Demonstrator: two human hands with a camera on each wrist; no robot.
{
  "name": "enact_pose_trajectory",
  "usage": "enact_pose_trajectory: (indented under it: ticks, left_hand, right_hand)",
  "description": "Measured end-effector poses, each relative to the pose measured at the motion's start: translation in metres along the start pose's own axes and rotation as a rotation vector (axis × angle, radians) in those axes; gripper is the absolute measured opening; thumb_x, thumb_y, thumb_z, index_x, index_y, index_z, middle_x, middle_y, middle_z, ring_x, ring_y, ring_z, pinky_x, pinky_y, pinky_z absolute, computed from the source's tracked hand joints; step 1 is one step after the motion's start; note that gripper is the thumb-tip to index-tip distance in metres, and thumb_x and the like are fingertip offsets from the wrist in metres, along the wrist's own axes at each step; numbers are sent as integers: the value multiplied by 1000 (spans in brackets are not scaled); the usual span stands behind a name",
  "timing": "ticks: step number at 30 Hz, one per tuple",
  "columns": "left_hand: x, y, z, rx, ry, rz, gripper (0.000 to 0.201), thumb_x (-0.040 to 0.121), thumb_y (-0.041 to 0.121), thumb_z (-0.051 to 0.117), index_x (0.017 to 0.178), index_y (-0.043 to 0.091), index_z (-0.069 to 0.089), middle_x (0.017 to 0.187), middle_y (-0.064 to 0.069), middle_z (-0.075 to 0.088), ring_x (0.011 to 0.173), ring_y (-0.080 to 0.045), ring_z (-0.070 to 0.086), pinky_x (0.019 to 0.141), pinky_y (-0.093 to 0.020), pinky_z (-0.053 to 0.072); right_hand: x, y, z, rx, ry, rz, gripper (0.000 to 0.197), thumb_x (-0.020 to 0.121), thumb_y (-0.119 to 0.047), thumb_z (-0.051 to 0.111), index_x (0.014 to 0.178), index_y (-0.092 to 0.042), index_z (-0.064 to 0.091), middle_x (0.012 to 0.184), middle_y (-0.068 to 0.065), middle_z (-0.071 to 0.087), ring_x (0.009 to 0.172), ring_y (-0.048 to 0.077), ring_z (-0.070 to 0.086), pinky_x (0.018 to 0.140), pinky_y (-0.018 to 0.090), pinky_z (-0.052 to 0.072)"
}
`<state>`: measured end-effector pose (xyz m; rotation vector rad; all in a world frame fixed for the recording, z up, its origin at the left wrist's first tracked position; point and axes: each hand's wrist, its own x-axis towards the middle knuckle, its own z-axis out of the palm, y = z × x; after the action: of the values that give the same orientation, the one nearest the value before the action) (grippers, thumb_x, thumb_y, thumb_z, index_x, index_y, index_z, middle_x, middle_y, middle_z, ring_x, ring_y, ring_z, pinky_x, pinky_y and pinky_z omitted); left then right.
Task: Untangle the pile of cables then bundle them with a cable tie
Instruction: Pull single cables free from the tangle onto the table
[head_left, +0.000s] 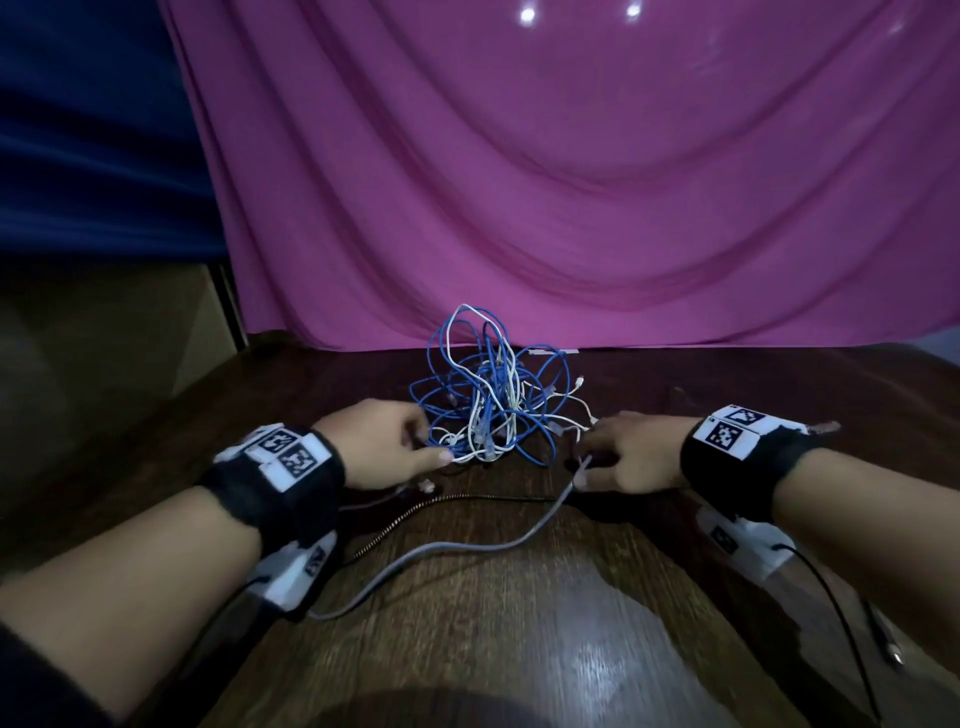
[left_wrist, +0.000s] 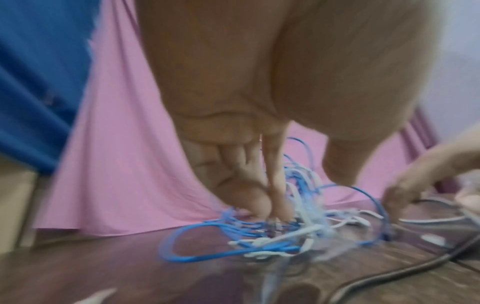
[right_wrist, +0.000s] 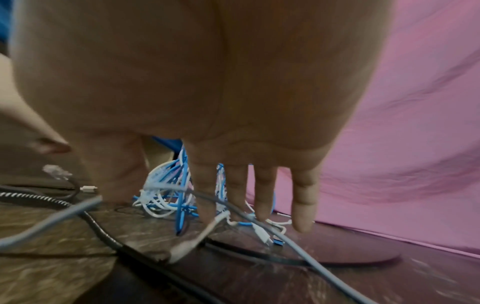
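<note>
A tangled pile of blue and white cables (head_left: 485, 400) stands on the dark wooden table (head_left: 519, 649), just in front of the hanging cloth. My left hand (head_left: 431, 444) is at the pile's left side. In the left wrist view my left hand (left_wrist: 298, 195) reaches down with fairly straight fingers (left_wrist: 272, 203) poking into the blue loops, the thumb apart. My right hand (head_left: 584, 460) is at the pile's right side, with fingers (right_wrist: 259, 195) straight and pointing down onto loose ends. A grey cable (head_left: 415, 556) rises to its thumb (right_wrist: 116, 181) and passes behind it.
A black coiled cable (head_left: 410, 514) lies between my wrists, and a clear plug (right_wrist: 55, 172) sits beside it. A pale strip (head_left: 553, 352) lies behind the pile. Pink cloth (head_left: 571, 208) hangs along the table's far edge. A black lead with a metal plug (head_left: 891, 649) lies at the right.
</note>
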<state>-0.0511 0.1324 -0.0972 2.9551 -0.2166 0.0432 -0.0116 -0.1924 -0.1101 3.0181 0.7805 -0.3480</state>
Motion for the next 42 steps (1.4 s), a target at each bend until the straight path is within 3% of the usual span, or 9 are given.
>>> enact_pose_trajectory:
  ticks: [6, 10, 12, 17, 20, 27, 34, 39, 42]
  left_hand:
    - [57, 46, 16, 3, 12, 30, 65, 79, 69, 67, 128, 27, 55, 112, 4, 69, 101, -23, 70, 88, -34, 57]
    - [93, 68, 19, -379, -216, -142, 87, 87, 86, 30, 91, 10, 72, 87, -10, 78, 85, -33, 76, 80, -44, 63]
    - [111, 74, 22, -579, -166, -243, 100, 84, 90, 16, 81, 5, 69, 83, -17, 75, 81, -36, 74, 85, -49, 61]
    - [147, 74, 33, -714, -87, -275, 41, 100, 51, 55, 89, 12, 60, 64, -14, 65, 70, -30, 67, 61, -35, 57]
    - [162, 67, 35, -662, -69, -239, 18, 99, 27, 56, 95, 11, 63, 70, -15, 66, 75, -29, 67, 65, -34, 56]
    - [171, 49, 43, -584, -46, -145, 26, 92, 14, 55, 114, 18, 68, 90, -4, 70, 89, -25, 67, 84, -36, 56]
    - [168, 29, 36, -636, -40, -148, 38, 89, 5, 56, 118, 25, 69, 105, -5, 75, 100, -27, 70, 90, -36, 56]
    - [157, 38, 24, -876, 243, -231, 29, 89, 12, 63, 117, 14, 69, 96, -5, 74, 87, -25, 69, 81, -34, 55]
    - [141, 56, 24, -1077, 395, -219, 29, 91, 23, 70, 117, 13, 64, 93, 0, 70, 77, -8, 68, 73, -21, 55]
  right_hand:
    - [8, -5, -4, -5, -19, 8, 42, 85, -50, 56, 124, -37, 62, 121, -4, 67, 117, 22, 60, 102, 38, 51]
    - [13, 4, -4, 105, -2, -4, 13, 85, -38, 60, 98, -39, 62, 106, -11, 69, 100, 14, 65, 90, 29, 52]
    - [17, 11, -6, 188, 69, 21, 12, 87, -32, 59, 97, -36, 64, 91, -12, 67, 87, 11, 62, 79, 23, 46]
    - [38, 43, -15, 256, 248, 98, 10, 93, -31, 60, 97, -23, 66, 85, -9, 66, 84, 16, 61, 76, 25, 45]
    - [56, 59, -16, 251, 298, 180, 13, 93, -30, 61, 103, -23, 66, 100, -3, 70, 94, 19, 63, 83, 27, 47]
    - [96, 58, -8, 239, 175, 98, 25, 94, -33, 64, 117, -25, 68, 112, -1, 74, 106, 19, 67, 95, 31, 51]
    - [108, 52, -16, 182, 211, 158, 13, 92, -25, 65, 79, -25, 62, 83, -6, 66, 86, 17, 63, 76, 23, 46]
    - [99, 39, -32, 457, 425, 102, 25, 95, -29, 65, 71, -19, 63, 59, -6, 64, 49, 0, 53, 64, 24, 45]
    - [91, 19, -29, 604, 495, 26, 29, 95, -26, 66, 69, -14, 64, 56, -4, 65, 46, 2, 50, 62, 28, 46]
